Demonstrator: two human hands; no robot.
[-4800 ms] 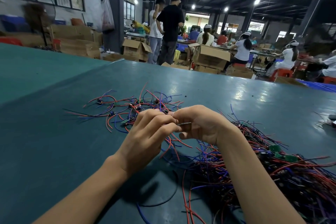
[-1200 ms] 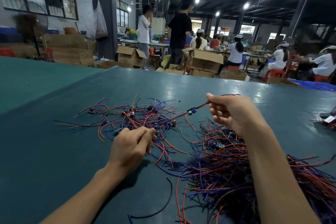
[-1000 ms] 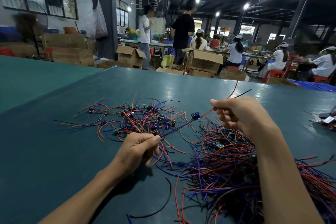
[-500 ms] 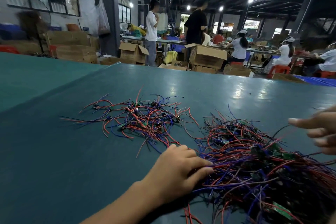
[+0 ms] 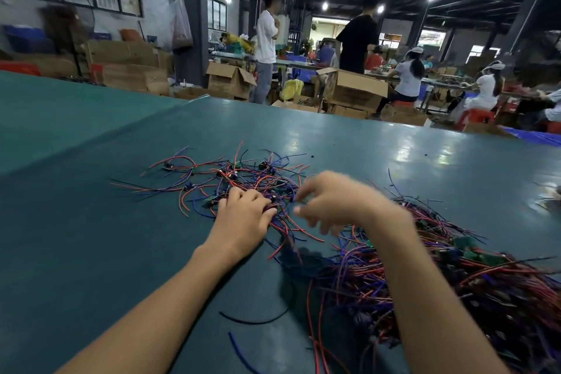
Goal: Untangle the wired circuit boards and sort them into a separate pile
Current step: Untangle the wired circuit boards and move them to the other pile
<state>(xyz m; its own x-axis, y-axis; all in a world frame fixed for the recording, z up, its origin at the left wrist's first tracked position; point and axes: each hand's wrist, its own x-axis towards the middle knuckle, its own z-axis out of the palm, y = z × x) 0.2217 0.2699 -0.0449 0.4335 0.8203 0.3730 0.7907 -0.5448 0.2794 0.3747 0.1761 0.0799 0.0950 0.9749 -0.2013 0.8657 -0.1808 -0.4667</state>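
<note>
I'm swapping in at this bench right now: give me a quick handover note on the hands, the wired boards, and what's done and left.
Left hand: palm down on the near edge of the sorted pile, holding nothing clearly.
Right hand: blurred, fingers loosely curled beside that pile; grip unclear.
Sorted pile: small, spread out, far left on the table.
Tangled pile: large, near right, with green boards showing.
Done: a few sorted. Left: most of the tangle.

Both hands (now) at sorted pile
</note>
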